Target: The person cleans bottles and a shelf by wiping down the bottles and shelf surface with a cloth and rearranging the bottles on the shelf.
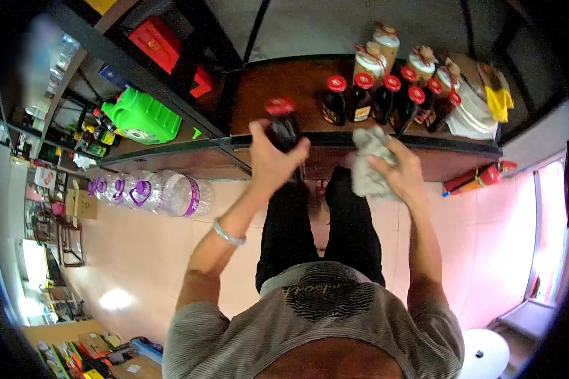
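Note:
A dark bottle with a red cap [282, 129] stands upright at the front of the brown shelf [259, 85]. My left hand [273, 158] is at this bottle, thumb and fingers on either side of it. In my right hand [395, 169] is a crumpled greyish-white cloth [368, 165], held in front of the shelf edge. Several more dark red-capped bottles [361, 101] stand close together on the shelf, behind and above the cloth. White containers with tied tops [386, 45] are behind them.
A white bag [471, 117] and yellow cloth [499, 104] lie at the shelf's right end. A green jug [146, 115] is on the left shelf. Clear plastic bottles [164, 192] stand below it. A fire extinguisher [489, 178] is at the right.

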A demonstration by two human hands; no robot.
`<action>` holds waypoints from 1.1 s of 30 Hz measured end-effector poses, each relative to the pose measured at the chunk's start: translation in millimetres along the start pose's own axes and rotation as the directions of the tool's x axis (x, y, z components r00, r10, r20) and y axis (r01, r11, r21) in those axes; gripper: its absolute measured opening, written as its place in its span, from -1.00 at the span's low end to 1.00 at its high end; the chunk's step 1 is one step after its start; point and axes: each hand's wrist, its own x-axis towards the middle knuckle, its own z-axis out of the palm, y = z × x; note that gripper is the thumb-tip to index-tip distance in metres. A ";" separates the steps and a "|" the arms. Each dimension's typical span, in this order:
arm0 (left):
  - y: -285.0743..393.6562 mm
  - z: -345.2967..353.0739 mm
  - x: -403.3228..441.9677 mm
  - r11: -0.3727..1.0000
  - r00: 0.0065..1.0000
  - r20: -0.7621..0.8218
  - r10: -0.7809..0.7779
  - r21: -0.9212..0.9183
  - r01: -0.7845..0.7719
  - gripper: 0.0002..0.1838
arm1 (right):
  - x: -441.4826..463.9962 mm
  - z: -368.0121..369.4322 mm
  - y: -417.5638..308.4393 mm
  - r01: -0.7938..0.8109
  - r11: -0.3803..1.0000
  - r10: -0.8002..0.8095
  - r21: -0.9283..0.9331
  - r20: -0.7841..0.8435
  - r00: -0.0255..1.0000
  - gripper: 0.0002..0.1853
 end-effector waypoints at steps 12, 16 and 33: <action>-175.3 29.3 193.3 0.910 0.901 -0.370 -0.227 0.248 0.331 -0.19 | -114.7 -42.1 122.3 -0.656 0.743 0.662 -0.133 -0.004 0.750 -0.74; -189.2 31.7 213.7 0.943 0.927 -0.315 -0.204 0.192 0.273 -0.15 | -122.6 -48.9 133.6 -0.695 0.711 0.690 -0.113 -0.084 0.719 -0.76; -183.2 -13.3 258.3 0.857 0.885 0.123 -0.448 0.341 0.386 -0.09 | 36.0 -22.3 155.9 -0.381 0.676 0.424 -0.631 -0.090 0.901 -0.33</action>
